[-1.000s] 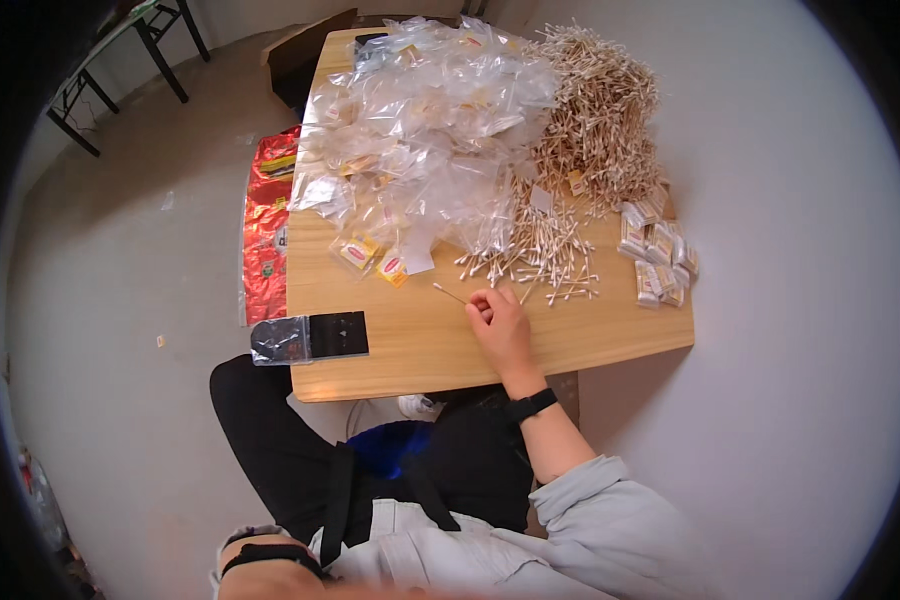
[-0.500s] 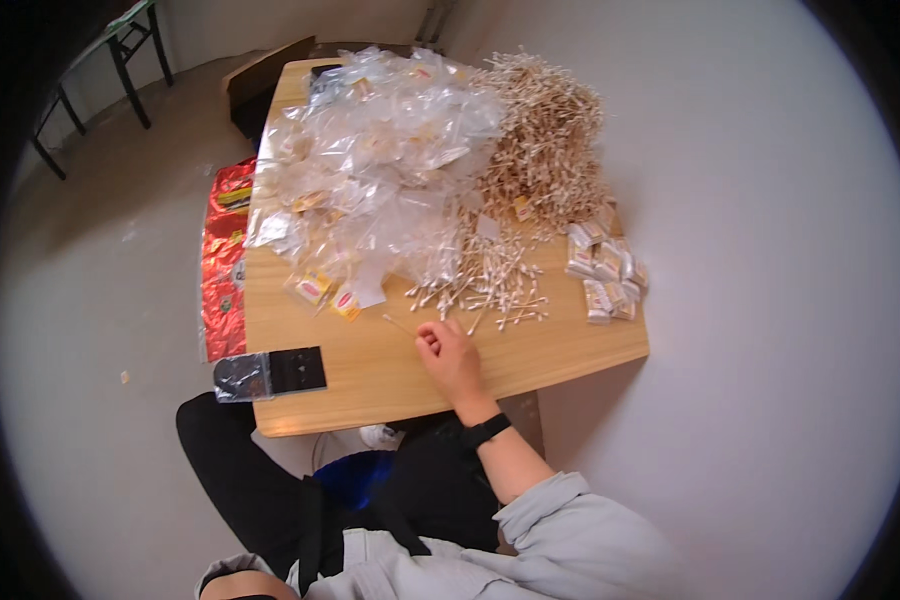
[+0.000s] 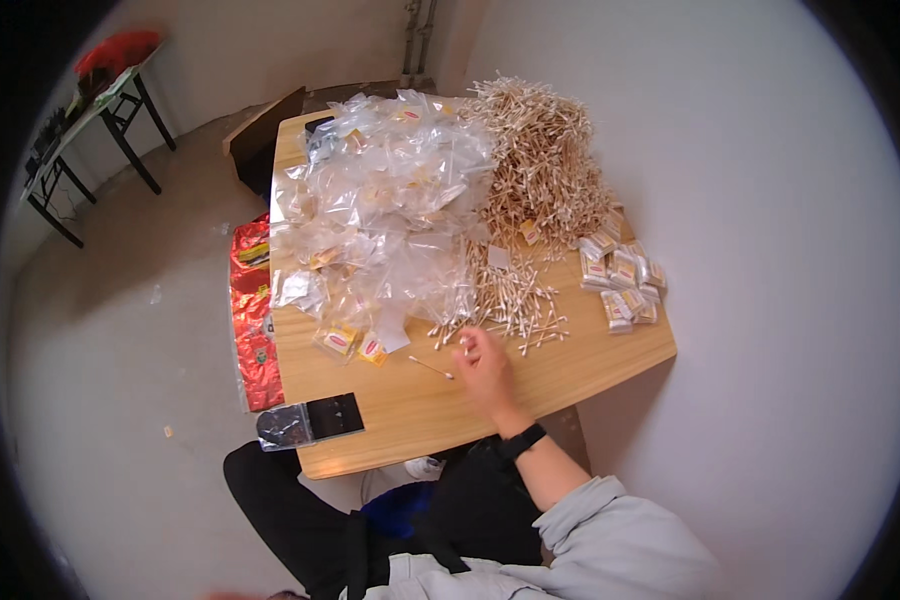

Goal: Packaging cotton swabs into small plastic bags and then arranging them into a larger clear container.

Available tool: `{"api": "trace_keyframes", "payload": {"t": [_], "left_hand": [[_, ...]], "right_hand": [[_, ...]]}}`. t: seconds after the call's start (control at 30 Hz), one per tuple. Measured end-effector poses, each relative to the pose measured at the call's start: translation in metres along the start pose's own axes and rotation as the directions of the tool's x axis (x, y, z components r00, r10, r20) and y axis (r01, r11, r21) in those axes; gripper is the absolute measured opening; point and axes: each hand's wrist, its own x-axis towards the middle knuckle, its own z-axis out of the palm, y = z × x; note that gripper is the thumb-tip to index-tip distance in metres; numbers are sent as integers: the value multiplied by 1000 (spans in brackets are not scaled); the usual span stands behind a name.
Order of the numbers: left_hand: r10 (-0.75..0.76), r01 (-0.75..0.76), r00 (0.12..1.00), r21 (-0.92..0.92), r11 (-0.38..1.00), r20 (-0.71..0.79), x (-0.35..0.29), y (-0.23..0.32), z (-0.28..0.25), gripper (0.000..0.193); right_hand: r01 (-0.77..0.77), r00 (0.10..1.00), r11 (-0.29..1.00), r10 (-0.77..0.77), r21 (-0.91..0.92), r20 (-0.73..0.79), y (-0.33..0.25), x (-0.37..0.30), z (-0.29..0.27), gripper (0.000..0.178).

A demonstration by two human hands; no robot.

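My right hand (image 3: pixel 487 372), slightly blurred, is over the table at the near edge of a loose spread of cotton swabs (image 3: pixel 515 305). Its fingers are curled in, and I cannot make out what lies between them. A single cotton swab (image 3: pixel 431 368) lies apart on the wood, just left of this hand. Behind the loose swabs rises a tall heap of cotton swabs (image 3: pixel 545 150). My left hand is out of sight; only a reddish smear shows at the lower edge.
Clear plastic bags (image 3: pixel 390 210) cover the table's left and back. Small packs of swabs (image 3: pixel 625 280) sit at the right edge, yellow-white cards (image 3: pixel 340 341) at front left. A black flat object (image 3: pixel 335 415) lies at the near left corner. A red foil bag (image 3: pixel 255 340) is beside the table (image 3: pixel 390 445).
My right hand has shifted away from the single swab to the loose swabs' near edge. That swab now lies separate on the table. The whole view has shifted, with the table lower and farther right.
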Motion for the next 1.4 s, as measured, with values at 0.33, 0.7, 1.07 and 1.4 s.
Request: {"api": "trace_keyframes", "payload": {"t": [0.33,0.7,1.07,1.4], "left_hand": [[-934,726,349,653,218,-76,-159,-90,-44,10],[-910,296,322,886,358,260,-218,-137,-4,60],[-946,-55,211,969,241,247,-256,-173,2,75],[-947,-59,257,981,185,194,-260,-144,17,78]], "right_hand": [[10,999,853,-30,-522,-29,7,98,-5,66],[-317,948,876,289,364,131,27,151,-10,40],[-79,994,994,84,-72,75,24,48,-36,46],[131,981,971,-98,-198,165,9,10,-11,30]]}}
